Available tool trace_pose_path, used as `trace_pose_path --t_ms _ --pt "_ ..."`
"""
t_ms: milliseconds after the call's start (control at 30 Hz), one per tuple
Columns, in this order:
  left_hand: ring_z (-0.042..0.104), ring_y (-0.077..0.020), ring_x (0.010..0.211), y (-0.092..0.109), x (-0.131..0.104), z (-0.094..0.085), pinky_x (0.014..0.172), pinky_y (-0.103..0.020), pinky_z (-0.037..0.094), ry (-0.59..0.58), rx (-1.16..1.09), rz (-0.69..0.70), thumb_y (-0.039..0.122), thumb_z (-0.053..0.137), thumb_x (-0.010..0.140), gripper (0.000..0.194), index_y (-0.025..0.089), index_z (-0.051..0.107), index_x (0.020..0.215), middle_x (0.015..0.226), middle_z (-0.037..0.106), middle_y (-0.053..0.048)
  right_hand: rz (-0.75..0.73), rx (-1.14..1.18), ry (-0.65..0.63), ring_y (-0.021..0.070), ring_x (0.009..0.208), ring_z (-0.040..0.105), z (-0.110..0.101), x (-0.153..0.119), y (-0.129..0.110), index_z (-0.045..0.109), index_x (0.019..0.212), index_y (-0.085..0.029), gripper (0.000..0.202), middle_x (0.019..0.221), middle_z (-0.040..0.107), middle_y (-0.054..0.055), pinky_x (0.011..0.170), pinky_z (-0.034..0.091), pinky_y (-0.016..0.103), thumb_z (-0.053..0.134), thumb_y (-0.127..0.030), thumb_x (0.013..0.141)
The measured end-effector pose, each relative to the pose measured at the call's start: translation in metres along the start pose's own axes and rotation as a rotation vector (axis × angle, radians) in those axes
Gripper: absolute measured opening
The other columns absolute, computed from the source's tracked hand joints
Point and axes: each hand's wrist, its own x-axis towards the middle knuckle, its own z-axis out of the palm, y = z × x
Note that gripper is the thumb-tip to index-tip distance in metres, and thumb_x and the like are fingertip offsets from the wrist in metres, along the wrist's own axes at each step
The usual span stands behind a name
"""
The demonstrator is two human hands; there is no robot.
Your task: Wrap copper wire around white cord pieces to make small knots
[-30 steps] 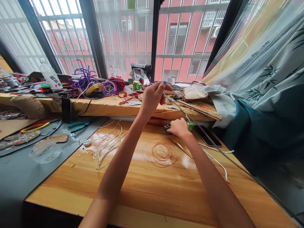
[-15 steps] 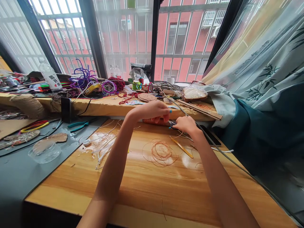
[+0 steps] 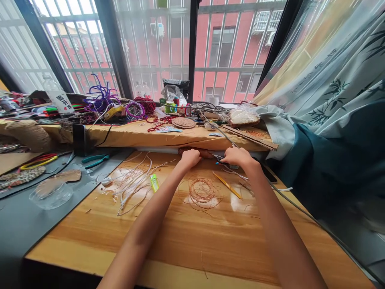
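Note:
At the back of the wooden table, my left hand (image 3: 190, 158) is closed on a reddish-brown roll (image 3: 207, 154), which shows on both sides of the fingers. My right hand (image 3: 239, 155) grips scissors (image 3: 220, 158) with dark handles. Their blades point left towards the roll's right end; whether they touch it I cannot tell. Nearer to me lies a loose coil of thin orange-brown thread (image 3: 203, 192). A yellow crochet hook (image 3: 227, 185) rests just right of the coil. Beside my left forearm is a green lighter (image 3: 154, 182).
White cord pieces (image 3: 135, 188) are strewn on the left. Teal pliers (image 3: 95, 160) and a clear plastic bowl (image 3: 51, 196) rest on the grey surface. Yarn and craft items crowd the ledge (image 3: 132, 137). A grey cord (image 3: 297, 208) runs along the right, near a dark phone (image 3: 268, 175).
My left hand has come down and to the left, onto the reddish-brown roll. My right hand stays at nearly the same place with the scissors. The green lighter is now uncovered.

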Motion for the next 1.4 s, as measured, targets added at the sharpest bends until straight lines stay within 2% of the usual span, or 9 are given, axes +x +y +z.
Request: trace_pose_path --t_ms 200,367,467,600,667,733,900,1067,1400 --pt "0.055 -0.0281 0.096 0.004 0.001 0.021 0.08 -0.038 0.04 0.074 -0.052 -0.015 0.018 0.034 0.081 0.033 0.007 0.063 0.091 0.098 0.059 -0.022 -0.004 0.006 -0.019 0.023 0.089 0.057 0.0 0.0 -0.001 0.066 0.085 -0.018 0.035 0.091 0.065 0.011 0.072 0.04 0.029 0.05 -0.045 0.07" --pt "0.059 -0.0245 0.085 0.004 0.005 0.019 0.071 -0.031 0.044 0.174 -0.211 -0.018 0.021 0.038 0.077 0.029 0.008 0.064 0.081 0.088 0.063 -0.019 -0.014 0.01 -0.059 0.0226 0.085 0.059 0.002 -0.001 -0.001 0.067 0.079 -0.017 0.034 0.088 0.066 0.011 0.069 0.041 0.029 0.051 -0.045 0.07" --pt "0.061 -0.0136 0.069 0.009 0.008 0.002 0.06 -0.021 0.044 0.265 -0.364 0.033 0.022 0.031 0.081 0.033 0.011 0.062 0.082 0.081 0.065 -0.01 -0.026 0.012 -0.074 0.0238 0.085 0.059 0.004 -0.001 -0.004 0.067 0.083 -0.016 0.037 0.091 0.065 0.012 0.068 0.042 0.029 0.052 -0.047 0.069" --pt "0.053 -0.003 0.049 0.02 0.004 -0.036 0.045 -0.014 0.04 0.424 -0.581 0.12 0.028 0.016 0.086 0.041 0.014 0.054 0.094 0.086 0.063 -0.003 -0.029 0.002 -0.054 0.0256 0.092 0.057 0.008 -0.001 -0.011 0.064 0.095 -0.014 0.043 0.098 0.063 0.015 0.071 0.041 0.031 0.052 -0.047 0.069" --pt "0.045 -0.0015 0.039 0.025 -0.005 -0.056 0.037 -0.014 0.035 0.57 -0.93 0.233 0.031 0.026 0.085 0.034 0.013 0.055 0.086 0.076 0.062 -0.002 -0.022 -0.006 -0.034 0.0252 0.095 0.056 0.009 -0.001 -0.013 0.062 0.098 -0.014 0.042 0.101 0.062 0.015 0.074 0.039 0.031 0.052 -0.044 0.07" --pt "0.041 -0.0001 0.035 0.03 -0.016 -0.076 0.034 -0.014 0.031 0.645 -1.139 0.333 0.031 0.033 0.083 0.029 0.014 0.056 0.082 0.072 0.061 0.0 -0.001 -0.013 -0.014 0.0246 0.096 0.056 0.009 -0.001 -0.014 0.061 0.1 -0.013 0.04 0.101 0.062 0.016 0.077 0.038 0.031 0.051 -0.04 0.072" --pt "0.041 0.0006 0.035 0.033 -0.046 -0.112 0.034 -0.015 0.03 0.802 -1.223 0.374 0.031 0.037 0.083 0.026 0.018 0.059 0.083 0.067 0.058 0.001 0.058 -0.025 0.007 0.0238 0.096 0.055 0.006 -0.004 -0.012 0.062 0.099 -0.013 0.039 0.102 0.061 0.016 0.079 0.035 0.033 0.051 -0.039 0.073" --pt "0.047 -0.0014 0.04 0.03 -0.062 -0.129 0.033 -0.016 0.028 0.851 -1.203 0.366 0.03 0.038 0.084 0.026 0.018 0.061 0.084 0.064 0.058 0.0 0.077 -0.028 -0.015 0.0253 0.095 0.055 0.007 -0.005 -0.012 0.063 0.097 -0.013 0.054 0.1 0.062 0.015 0.077 0.035 0.033 0.056 -0.054 0.063" --pt "0.048 -0.0027 0.041 0.038 -0.071 -0.133 0.035 -0.016 0.031 0.807 -1.157 0.425 0.027 0.039 0.083 0.025 0.017 0.062 0.081 0.062 0.056 -0.001 0.027 -0.05 0.047 0.0271 0.1 0.051 0.015 -0.001 -0.029 0.064 0.094 -0.013 0.045 0.099 0.062 0.016 0.078 0.033 0.034 0.055 -0.046 0.065"
